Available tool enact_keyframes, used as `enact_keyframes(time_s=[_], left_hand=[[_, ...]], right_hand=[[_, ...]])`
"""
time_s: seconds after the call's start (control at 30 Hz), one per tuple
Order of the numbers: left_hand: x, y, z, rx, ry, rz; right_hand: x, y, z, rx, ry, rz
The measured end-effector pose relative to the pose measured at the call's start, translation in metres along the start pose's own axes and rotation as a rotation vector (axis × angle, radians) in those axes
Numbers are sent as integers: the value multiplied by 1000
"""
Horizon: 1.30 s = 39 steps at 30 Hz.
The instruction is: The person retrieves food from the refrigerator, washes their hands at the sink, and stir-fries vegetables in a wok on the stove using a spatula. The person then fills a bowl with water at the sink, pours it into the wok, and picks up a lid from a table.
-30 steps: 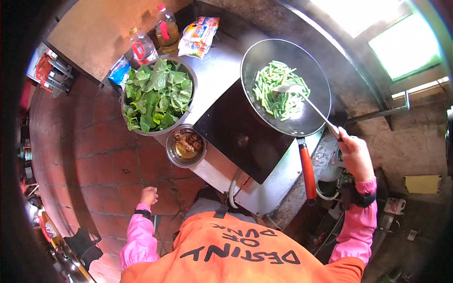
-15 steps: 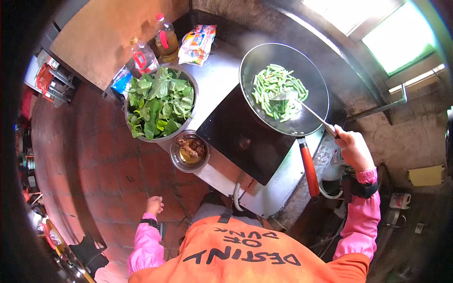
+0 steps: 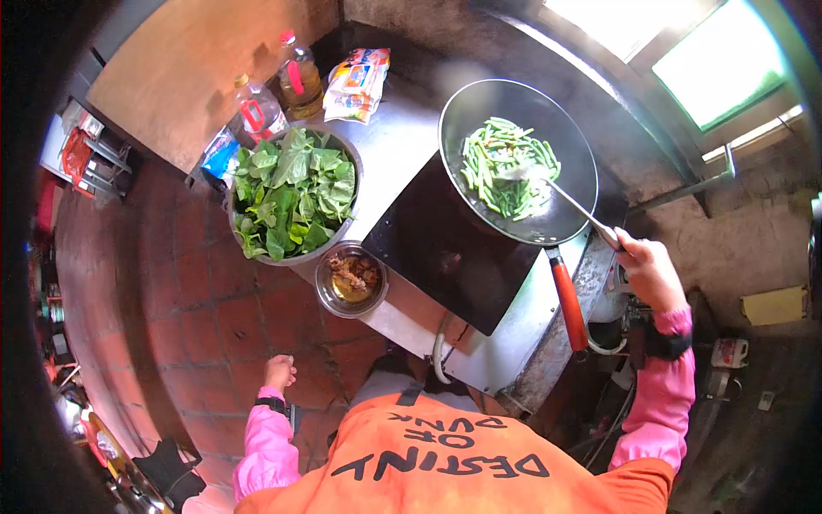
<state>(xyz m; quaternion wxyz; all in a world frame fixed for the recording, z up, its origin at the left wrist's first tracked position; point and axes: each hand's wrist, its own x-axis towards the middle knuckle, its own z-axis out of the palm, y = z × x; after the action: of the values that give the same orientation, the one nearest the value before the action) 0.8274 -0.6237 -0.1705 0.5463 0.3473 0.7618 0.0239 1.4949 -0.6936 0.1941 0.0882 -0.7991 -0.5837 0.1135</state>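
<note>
My right hand (image 3: 652, 272) is closed round the handle of a metal spatula (image 3: 582, 211), whose blade lies among cut green beans (image 3: 507, 171) in a dark wok (image 3: 561, 128). The wok's red handle (image 3: 568, 300) sticks out below, left of my right hand, and the hand does not touch it. Under the wok is a black cooktop (image 3: 445, 248). My left hand (image 3: 280, 373) hangs low over the floor, fingers curled, touching no object that I can see. Nearest above it stands a small bowl (image 3: 351, 278) of brown food in liquid.
A large pot (image 3: 355, 184) of leafy greens (image 3: 295, 193) stands at the counter's left. Behind it are two bottles (image 3: 300, 81), (image 3: 259, 107) and a colourful packet (image 3: 357, 86). A blue packet (image 3: 221, 156) lies beside the pot. A metal bar (image 3: 685, 190) juts from the right wall.
The spatula and my right hand have shifted slightly right and down in view. The wok's handle also appears a little farther right. My left hand looks almost unmoved.
</note>
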Motion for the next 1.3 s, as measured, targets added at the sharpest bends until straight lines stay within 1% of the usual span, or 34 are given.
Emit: enact_keyframes(time_s=[0.07,0.13,0.17,0.23,0.33,0.4,0.43,0.47,0.53,0.57,0.6,0.63,0.67,0.7,0.73,0.77,0.8,0.87,0.93,1.0,1.03,1.07,1.1,1.13,1.2,1.23,1.3], left_hand=[[2,-5,-5,-7,3,-28],[6,-8,-8,-11,0,-51],[7,-9,-9,27,-14,-77],[8,-9,-6,66,-34,-106],[11,1,-9,53,-41,-84],[18,13,-9,46,-35,-1],[14,24,-8,12,-4,23],[12,32,-7,19,-3,18],[9,52,1,-40,27,270],[6,65,9,-38,24,271],[-7,87,19,-41,13,388],[-21,109,30,-45,3,507],[-34,129,40,-80,-71,553],[-41,145,55,-24,-49,683],[-55,166,68,49,-48,764],[-70,187,83,120,-28,839],[-82,204,98,99,-56,1024],[-103,235,127,71,-125,1126],[-109,256,160,95,-129,1198],[-109,269,191,156,-123,1262],[-113,277,203,166,-127,1263],[-118,284,215,252,-84,1262],[-121,290,226,339,-43,1261],[-120,291,237,353,-51,1266],[-114,294,259,440,97,1306],[-118,298,266,479,105,1239],[-123,303,275,512,98,1221]], right_hand=[[-18,-10,-14,10,-35,68],[-27,-9,-6,10,-21,42],[-25,-9,2,3,-38,92],[-15,-6,22,-6,-29,98],[-13,-3,31,7,7,101],[-22,-7,14,119,12,160],[-28,-16,2,155,-15,153],[-35,-11,3,167,11,145],[-40,-17,5,145,-28,145],[-39,-12,15,160,-25,110],[-37,-4,29,176,-21,75],[-33,-2,36,88,-34,110],[-28,-3,41,84,-27,114],[-27,1,43,103,-7,90],[-27,5,44,124,13,64],[-29,6,39,174,14,80],[-33,6,30,225,13,98],[-44,4,13,267,-15,167],[-52,5,12,190,53,107],[-51,11,19,141,69,95],[-50,17,24,89,84,79],[-47,28,34,124,131,28],[-42,31,40,130,124,42],[-35,31,46,137,118,58],[-25,40,62,-38,67,21],[-25,37,61,-67,68,15],[-31,40,50,-52,65,47]])
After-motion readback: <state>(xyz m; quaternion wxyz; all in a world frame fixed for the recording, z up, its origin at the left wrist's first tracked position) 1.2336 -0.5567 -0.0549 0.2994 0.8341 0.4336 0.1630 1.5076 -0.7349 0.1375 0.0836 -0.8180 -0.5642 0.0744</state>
